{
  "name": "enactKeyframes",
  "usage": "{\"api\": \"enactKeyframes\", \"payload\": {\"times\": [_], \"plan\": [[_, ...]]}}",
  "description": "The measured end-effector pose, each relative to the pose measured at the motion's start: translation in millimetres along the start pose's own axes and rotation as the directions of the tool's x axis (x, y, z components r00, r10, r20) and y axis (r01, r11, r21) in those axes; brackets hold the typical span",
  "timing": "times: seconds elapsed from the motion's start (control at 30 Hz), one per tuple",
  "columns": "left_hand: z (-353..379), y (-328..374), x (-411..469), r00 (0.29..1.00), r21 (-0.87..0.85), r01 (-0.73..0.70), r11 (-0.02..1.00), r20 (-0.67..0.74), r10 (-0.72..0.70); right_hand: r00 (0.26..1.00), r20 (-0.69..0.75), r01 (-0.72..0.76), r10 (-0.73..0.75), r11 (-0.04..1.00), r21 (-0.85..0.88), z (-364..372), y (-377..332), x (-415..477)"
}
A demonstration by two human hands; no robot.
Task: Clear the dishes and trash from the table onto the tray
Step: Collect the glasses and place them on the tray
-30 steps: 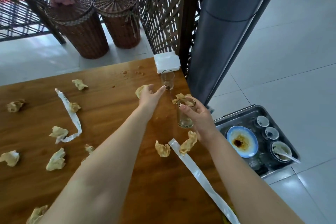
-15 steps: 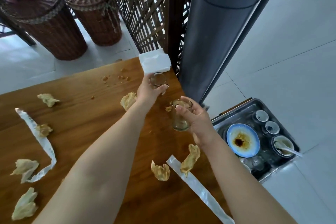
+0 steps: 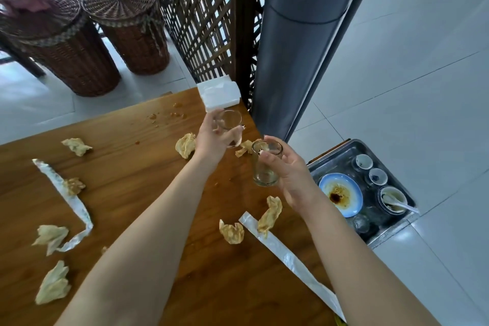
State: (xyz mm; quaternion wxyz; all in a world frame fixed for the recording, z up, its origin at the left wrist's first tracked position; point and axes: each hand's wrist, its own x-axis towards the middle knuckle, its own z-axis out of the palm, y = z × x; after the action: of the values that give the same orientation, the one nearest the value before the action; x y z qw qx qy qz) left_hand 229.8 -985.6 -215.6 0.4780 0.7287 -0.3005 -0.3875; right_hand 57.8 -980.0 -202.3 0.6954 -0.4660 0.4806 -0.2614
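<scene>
My left hand (image 3: 211, 140) grips a small clear glass (image 3: 230, 124), tilted and lifted off the wooden table (image 3: 137, 193) near its far right corner. My right hand (image 3: 291, 174) holds a second clear glass (image 3: 266, 164) upright above the table's right edge. Several crumpled yellowish napkins, such as one (image 3: 186, 145) by my left wrist and one (image 3: 231, 231) nearer me, lie scattered on the table with two white paper strips (image 3: 288, 257) (image 3: 71, 201). The metal tray (image 3: 330, 161) stands low beside the table on the right.
The tray holds a blue-rimmed plate (image 3: 341, 193) with sauce, small cups (image 3: 363, 161) and a bowl with a white spoon (image 3: 394, 200). A white napkin stack (image 3: 219, 92) sits at the table's far corner. A grey pillar (image 3: 296, 47), lattice screen and two wicker baskets (image 3: 127, 24) stand beyond.
My left hand reached to the far glass, closed round it and lifted it off the table. My right hand kept its glass and shifted slightly rightward.
</scene>
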Motion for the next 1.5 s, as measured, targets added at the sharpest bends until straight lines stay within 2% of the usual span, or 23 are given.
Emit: {"api": "enactKeyframes", "payload": {"times": [0.13,0.3,0.73,0.83,1.1,1.33,1.5], "plan": [[-2,17,-35,1.0,-0.117,-0.03,0.993,0.003,0.03,0.997,-0.052,0.056,-0.056,0.998,0.005,-6,-14,-29],[4,40,-89,0.993,-0.27,-0.005,0.963,0.114,0.037,0.988,-0.115,0.113,-0.106,0.992,0.049,-26,-20,-72],[78,81,-247,0.941,-0.285,0.011,0.959,0.327,0.086,0.956,-0.257,0.206,-0.138,0.943,0.262,-137,-15,-199],[106,85,-283,0.937,-0.309,-0.008,0.951,0.33,0.114,0.95,-0.269,0.225,-0.16,0.947,0.23,-175,-11,-231],[198,84,-379,0.925,-0.393,0.076,0.917,0.372,0.082,0.932,-0.307,0.235,-0.191,0.965,0.113,-276,-1,-322],[265,94,-415,0.851,-0.421,0.089,0.903,0.504,0.15,0.908,-0.37,0.286,-0.197,0.936,0.205,-347,2,-356],[307,102,-401,0.839,-0.407,0.12,0.905,0.529,0.126,0.898,-0.397,0.287,-0.19,0.937,0.199,-383,-5,-340]]}}
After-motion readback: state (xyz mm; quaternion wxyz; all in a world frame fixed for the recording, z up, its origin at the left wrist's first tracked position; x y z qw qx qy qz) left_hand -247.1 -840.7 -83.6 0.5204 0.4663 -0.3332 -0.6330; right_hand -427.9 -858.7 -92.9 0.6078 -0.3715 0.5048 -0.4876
